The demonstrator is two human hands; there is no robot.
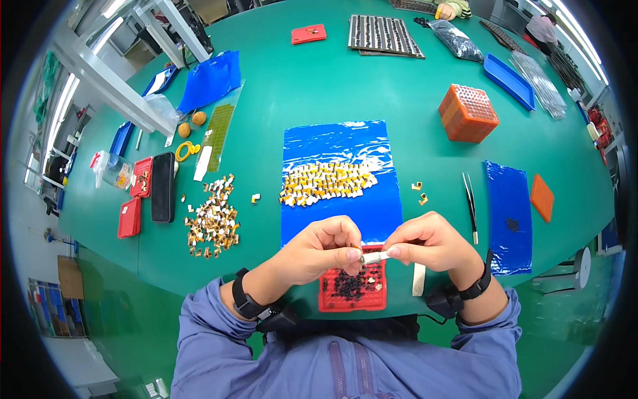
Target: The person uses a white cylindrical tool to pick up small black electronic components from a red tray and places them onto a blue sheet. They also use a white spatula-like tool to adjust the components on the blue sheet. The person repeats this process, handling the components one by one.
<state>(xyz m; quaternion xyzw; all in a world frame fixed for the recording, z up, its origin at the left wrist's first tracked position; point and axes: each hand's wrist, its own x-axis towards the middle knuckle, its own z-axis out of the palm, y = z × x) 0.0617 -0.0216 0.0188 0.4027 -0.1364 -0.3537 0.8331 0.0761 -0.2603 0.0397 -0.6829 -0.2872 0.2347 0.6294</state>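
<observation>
Nearest me, below my hands, a shallow red tray [324, 307] sits on the green counter [266, 86], with loose black bits [347, 287] and a few pale pieces in it. Just above the tray, both my hands are closed in a pinch on one small whitish part [374, 257]: my left hand [319, 246] grips its left end between thumb and finger, and my right hand [428, 246] has the other end. What exactly sits at my left fingertips is too small to make out. A pale flat strip [419, 279] lies below my right hand.

Just beyond my hands is a blue sheet [296, 223], bearing a dense group of small white-and-yellow pieces [325, 183]. To its right, a few loose pieces [423, 198] lie near the tweezers [470, 206]; past those are a narrow blue sheet [508, 189] with dark specks and an orange slab [541, 198]. On my left a loose pile of similar pieces [212, 219] is heaped near a black case [162, 187] and an open red box [129, 219].

Farther off stand an orange box [465, 116] with a dotted clear top and a blue tray [509, 83]. At the far side I see a small red tray [309, 33], stacked grey panels [385, 36], a bag of black parts [456, 41] and a co-worker's hand [448, 10].
</observation>
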